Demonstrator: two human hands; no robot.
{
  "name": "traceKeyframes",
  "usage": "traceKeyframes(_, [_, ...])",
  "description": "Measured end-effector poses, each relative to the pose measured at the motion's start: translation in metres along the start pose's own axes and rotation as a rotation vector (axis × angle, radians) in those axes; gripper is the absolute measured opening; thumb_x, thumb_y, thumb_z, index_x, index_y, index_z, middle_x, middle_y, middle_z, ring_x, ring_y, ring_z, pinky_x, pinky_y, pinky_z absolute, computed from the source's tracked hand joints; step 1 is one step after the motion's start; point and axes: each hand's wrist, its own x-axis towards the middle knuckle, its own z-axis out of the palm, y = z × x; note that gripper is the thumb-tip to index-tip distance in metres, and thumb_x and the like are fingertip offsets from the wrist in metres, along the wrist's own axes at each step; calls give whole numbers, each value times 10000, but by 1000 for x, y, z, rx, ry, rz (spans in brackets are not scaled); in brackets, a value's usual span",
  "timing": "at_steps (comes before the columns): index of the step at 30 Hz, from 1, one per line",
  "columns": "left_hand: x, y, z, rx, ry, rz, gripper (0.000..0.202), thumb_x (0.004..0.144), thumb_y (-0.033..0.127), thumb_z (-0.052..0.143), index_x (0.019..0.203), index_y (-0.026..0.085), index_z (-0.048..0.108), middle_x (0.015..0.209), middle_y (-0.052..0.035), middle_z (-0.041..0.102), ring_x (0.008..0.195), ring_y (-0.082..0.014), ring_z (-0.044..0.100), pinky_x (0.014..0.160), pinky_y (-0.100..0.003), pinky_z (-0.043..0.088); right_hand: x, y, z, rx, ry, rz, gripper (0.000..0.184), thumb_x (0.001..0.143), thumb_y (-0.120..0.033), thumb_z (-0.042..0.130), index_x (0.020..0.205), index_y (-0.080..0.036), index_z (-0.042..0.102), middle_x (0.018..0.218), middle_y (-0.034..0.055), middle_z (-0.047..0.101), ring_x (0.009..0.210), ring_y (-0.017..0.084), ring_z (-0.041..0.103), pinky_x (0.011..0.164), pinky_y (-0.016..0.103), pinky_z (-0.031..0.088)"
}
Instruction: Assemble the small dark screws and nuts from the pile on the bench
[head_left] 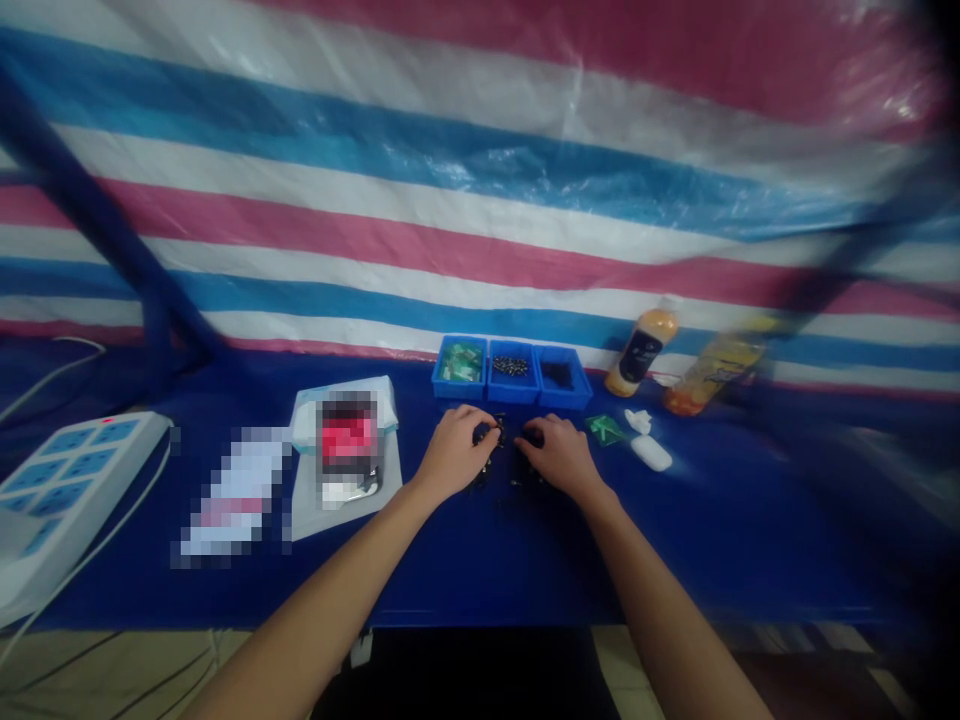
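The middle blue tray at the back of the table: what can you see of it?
The middle blue tray is a small, open, rectangular box that looks like plastic, with straight walls. It sits flat on the blue table cover, between the tray of green packets and the tray of black bits. Inside lies a small heap of dark, shiny beads. Neither the left hand nor the right hand touches it.

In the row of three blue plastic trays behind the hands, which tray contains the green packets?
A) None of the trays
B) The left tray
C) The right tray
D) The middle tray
B. The green packets lie inside the left blue plastic tray, on the person's left side of the row.
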Motion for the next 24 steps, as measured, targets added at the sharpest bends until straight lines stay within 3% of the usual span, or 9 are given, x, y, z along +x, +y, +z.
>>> traceKeyframes(4, [0, 0, 1, 6, 3, 1, 151, 895, 303, 560, 947, 222, 677, 1041, -42, 645, 1015, -253, 552, 933, -431, 425, 1, -3, 0, -47, -37, -2, 153, 901, -317, 552, 912, -256, 693, 1013, 43, 650, 1000, 260, 541, 803, 392, 343])
traceKeyframes(13, [0, 0, 1, 0, -4, -1, 145, 895, 297, 556, 941, 225, 674, 1039, -37, 642, 1018, -244, 549, 935, -417, 421, 4, -2, 6, -5, -32, -4, 164, 919, -276, 536, 924, -241, 697, 1005, 55, 655, 1002, 247, 544, 829, 389, 336])
traceKeyframes(24, [0, 1, -1, 6, 9, 9, 145, 896, 283, 554, 943, 219, 675, 1037, -36, 647, 1015, -237, 557, 930, -405, 421, 7, -3, 1, 263, 232, -110, 110, 846, -259, 612, 878, -219, 709, 926, 46, 684, 881, 204, 596, 847, 339, 422])
